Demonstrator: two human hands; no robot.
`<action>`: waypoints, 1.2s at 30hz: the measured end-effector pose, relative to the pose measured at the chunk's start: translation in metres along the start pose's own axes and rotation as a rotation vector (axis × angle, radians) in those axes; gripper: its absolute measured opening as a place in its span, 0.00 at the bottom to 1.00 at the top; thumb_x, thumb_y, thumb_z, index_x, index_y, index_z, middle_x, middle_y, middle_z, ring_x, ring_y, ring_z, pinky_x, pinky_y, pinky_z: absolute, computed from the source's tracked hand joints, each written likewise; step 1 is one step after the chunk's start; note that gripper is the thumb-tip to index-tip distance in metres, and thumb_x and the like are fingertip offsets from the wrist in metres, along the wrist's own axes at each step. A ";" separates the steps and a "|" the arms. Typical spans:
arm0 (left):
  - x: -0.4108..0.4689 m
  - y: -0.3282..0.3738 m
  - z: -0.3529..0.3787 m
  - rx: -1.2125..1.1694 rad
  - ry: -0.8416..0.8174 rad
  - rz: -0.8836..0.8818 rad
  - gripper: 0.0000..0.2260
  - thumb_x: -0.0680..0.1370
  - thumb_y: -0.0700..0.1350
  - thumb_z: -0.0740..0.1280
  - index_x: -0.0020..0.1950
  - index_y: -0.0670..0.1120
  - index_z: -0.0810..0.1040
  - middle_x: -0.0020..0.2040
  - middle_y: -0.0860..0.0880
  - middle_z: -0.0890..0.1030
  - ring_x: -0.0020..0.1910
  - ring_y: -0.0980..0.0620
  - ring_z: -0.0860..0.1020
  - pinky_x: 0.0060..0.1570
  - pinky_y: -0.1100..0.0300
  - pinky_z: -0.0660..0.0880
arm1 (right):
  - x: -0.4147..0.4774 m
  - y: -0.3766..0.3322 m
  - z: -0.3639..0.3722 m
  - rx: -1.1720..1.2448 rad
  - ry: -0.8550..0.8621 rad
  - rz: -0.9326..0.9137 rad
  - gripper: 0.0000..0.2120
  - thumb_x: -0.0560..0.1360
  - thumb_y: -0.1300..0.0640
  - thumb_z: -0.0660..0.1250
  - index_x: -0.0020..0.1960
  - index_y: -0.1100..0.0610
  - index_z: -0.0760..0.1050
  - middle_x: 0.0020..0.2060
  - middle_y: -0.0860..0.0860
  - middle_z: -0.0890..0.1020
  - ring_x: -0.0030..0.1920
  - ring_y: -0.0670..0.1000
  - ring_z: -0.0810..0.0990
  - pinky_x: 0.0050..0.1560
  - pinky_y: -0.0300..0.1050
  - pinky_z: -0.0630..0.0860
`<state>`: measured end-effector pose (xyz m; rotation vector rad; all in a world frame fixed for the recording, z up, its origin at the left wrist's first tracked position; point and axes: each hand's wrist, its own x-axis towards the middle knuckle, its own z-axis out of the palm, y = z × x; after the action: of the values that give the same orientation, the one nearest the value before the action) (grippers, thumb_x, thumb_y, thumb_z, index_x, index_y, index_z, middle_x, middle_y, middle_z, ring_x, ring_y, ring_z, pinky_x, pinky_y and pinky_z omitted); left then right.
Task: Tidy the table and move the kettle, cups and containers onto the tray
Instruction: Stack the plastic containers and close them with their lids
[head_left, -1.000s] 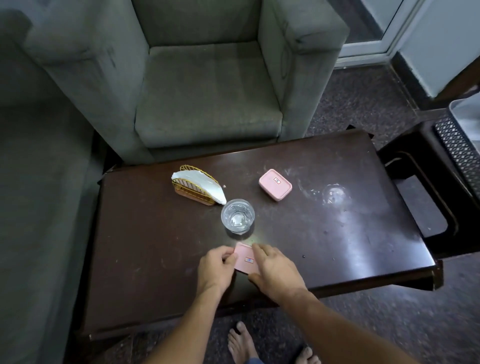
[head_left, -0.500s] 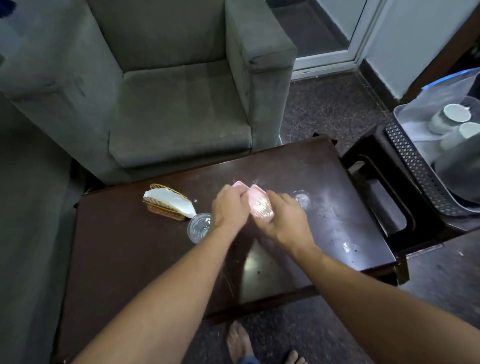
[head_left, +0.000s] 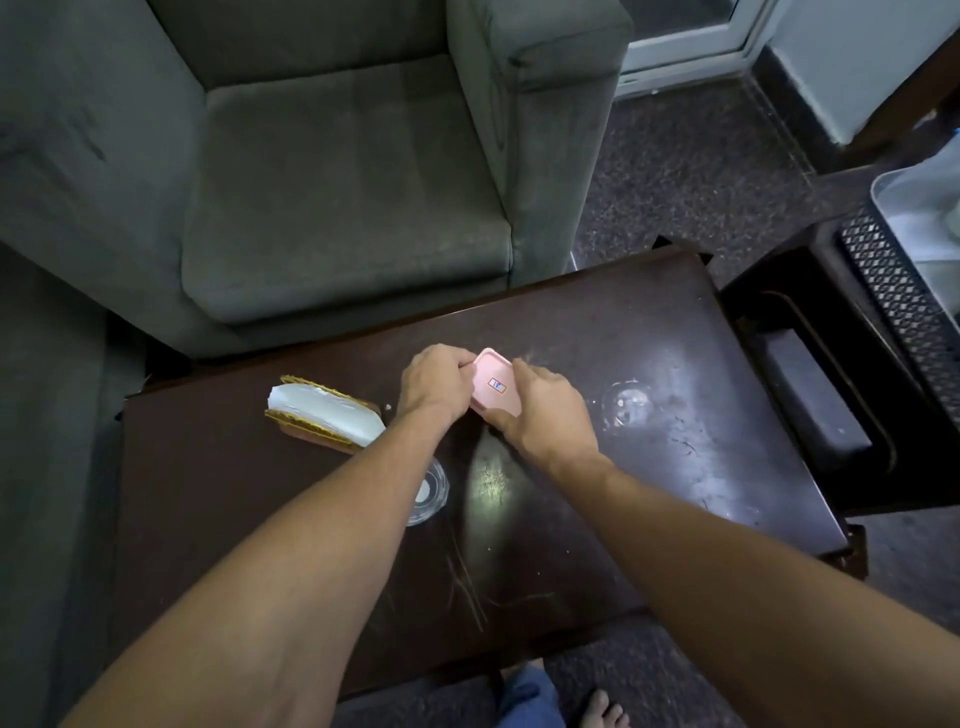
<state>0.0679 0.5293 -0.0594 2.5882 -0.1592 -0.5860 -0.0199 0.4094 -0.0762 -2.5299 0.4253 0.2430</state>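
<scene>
A small pink container (head_left: 496, 384) with a little label on its lid sits at the far middle of the dark wooden table (head_left: 675, 467). My left hand (head_left: 434, 382) grips its left end with curled fingers. My right hand (head_left: 545, 415) holds its right and near side, thumb along the near edge. Whether a second pink container lies under it, I cannot see. A clear drinking glass (head_left: 428, 491) stands nearer to me, partly hidden by my left forearm. The tray (head_left: 904, 280), with a dark perforated rim, shows at the right edge on a side table.
A gold wire napkin holder (head_left: 324, 415) with white napkins stands left of my hands. A grey armchair (head_left: 337, 208) is behind the table. A dark side table (head_left: 810, 395) adjoins the table's right end. My bare feet show below the near edge.
Both hands carried the small pink container from the near edge to the far middle of the table, where the other pink container stood. The view swung right, then back left.
</scene>
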 end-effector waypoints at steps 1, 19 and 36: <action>0.004 -0.004 0.000 -0.005 -0.008 -0.009 0.11 0.81 0.46 0.66 0.58 0.53 0.86 0.56 0.47 0.86 0.59 0.42 0.80 0.55 0.57 0.73 | 0.003 0.000 0.004 -0.003 -0.010 -0.002 0.24 0.74 0.42 0.74 0.60 0.57 0.72 0.57 0.54 0.82 0.57 0.59 0.79 0.50 0.52 0.74; 0.032 -0.018 -0.011 -0.356 -0.409 -0.195 0.15 0.83 0.42 0.65 0.70 0.49 0.80 0.59 0.47 0.84 0.60 0.47 0.82 0.59 0.48 0.82 | 0.001 0.007 0.013 0.254 -0.054 0.084 0.40 0.74 0.44 0.76 0.81 0.51 0.64 0.77 0.50 0.71 0.74 0.53 0.72 0.73 0.47 0.69; 0.039 0.013 -0.004 -0.602 -0.590 -0.255 0.11 0.81 0.42 0.69 0.62 0.43 0.84 0.55 0.46 0.87 0.60 0.50 0.83 0.53 0.61 0.79 | -0.006 0.033 0.019 1.312 0.143 0.893 0.20 0.70 0.48 0.81 0.53 0.61 0.85 0.47 0.56 0.89 0.52 0.58 0.87 0.63 0.59 0.80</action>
<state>0.1050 0.5117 -0.0648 1.8096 0.1440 -1.2623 -0.0385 0.3951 -0.1070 -0.9727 1.2457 0.0473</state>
